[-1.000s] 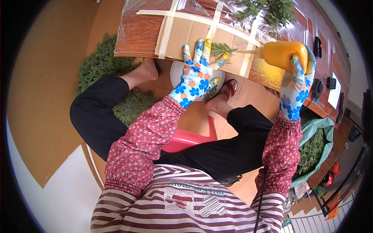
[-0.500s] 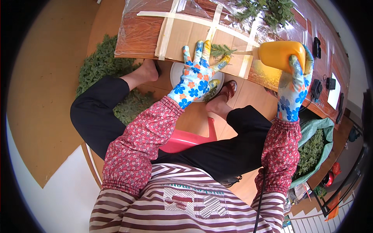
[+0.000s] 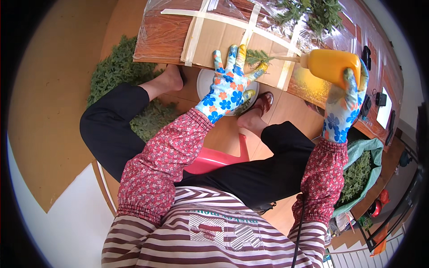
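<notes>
Left hand: the left hand (image 3: 228, 87), in a blue flowered glove, lies flat at the near edge of the surface (image 3: 161, 38), fingers (image 3: 217, 60) spread and released, pinning a small green sprig (image 3: 258, 57) against the cardboard sheet (image 3: 223, 42).
Right hand: the right hand (image 3: 342, 111), in a matching glove, is clenched around the orange squeeze bottle (image 3: 330, 67), held on its side above the near right part of the surface.
Bottle nozzle: its thin tip (image 3: 286, 58) points left and now ends just beside the sprig, touching it or nearly so; I cannot tell which.
Change: over the last second the bottle sits slightly higher and closer to the sprig, while the left hand stays put on the same spot.
Meaning: judging by this, the work is at the point of applying what the bottle holds to the sprig, with the sprig held steady and nothing yet lifted off.
Sprig's place: on the cardboard, between the left fingertips and the nozzle, near the front edge.
Surroundings: tape strips (image 3: 196, 27) cross the cardboard under clear plastic film; more greenery (image 3: 313, 11) lies at the far right of the surface, a heap of it (image 3: 118, 76) on the floor to the left, and a green sack (image 3: 364, 172) of it to the right; a white bowl (image 3: 205, 80) sits on the floor under the surface edge.
</notes>
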A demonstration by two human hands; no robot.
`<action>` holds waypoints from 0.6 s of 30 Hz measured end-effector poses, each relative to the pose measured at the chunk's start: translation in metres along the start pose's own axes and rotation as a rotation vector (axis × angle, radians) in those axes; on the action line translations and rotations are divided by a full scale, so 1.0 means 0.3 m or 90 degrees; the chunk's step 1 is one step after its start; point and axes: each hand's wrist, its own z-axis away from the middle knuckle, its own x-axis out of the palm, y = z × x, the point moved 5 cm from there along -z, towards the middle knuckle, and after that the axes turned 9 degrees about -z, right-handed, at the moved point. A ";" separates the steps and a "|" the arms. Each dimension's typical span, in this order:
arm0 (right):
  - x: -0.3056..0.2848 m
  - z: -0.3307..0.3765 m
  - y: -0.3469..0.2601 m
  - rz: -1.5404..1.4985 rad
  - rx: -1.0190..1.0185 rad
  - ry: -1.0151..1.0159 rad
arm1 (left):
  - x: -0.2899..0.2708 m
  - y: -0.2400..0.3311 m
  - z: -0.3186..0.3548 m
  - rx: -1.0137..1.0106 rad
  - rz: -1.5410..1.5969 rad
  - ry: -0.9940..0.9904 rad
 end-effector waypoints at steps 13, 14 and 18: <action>0.052 0.007 0.034 0.174 -0.012 -0.065 | 0.001 -0.002 -0.001 0.001 -0.119 0.025; 0.039 -0.002 0.016 0.190 -0.024 -0.060 | -0.007 0.007 -0.011 0.006 -0.112 0.019; -0.026 -0.027 -0.015 0.141 -0.035 -0.008 | -0.012 0.029 -0.026 0.008 -0.039 -0.019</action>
